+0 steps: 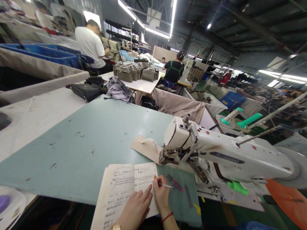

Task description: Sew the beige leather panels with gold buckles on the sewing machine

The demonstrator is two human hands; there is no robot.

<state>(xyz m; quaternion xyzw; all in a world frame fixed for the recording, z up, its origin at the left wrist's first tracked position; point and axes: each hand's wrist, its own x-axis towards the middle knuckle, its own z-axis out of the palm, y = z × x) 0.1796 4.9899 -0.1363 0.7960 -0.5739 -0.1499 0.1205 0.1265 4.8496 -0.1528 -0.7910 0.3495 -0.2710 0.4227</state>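
An open notebook (122, 188) with printed lines lies at the near edge of the pale green table (83, 140). My left hand (136, 207) rests flat on its right page, fingers stretched out, a gold watch at the wrist. My right hand (161, 195) is closed around a pen (165, 185) whose tip sits at the page's right edge; a red cord circles that wrist. A white sewing machine (216, 153) stands just right of my hands, its head over a tan fabric piece (147, 147).
Small pink-handled snips (176, 182) lie beside the pen. A black bag (85, 91) and grey cloth (118, 89) sit at the table's far edge. Beyond, olive handbags (134, 72) fill another table where people work seated. Thread spools (232, 115) stand to the right.
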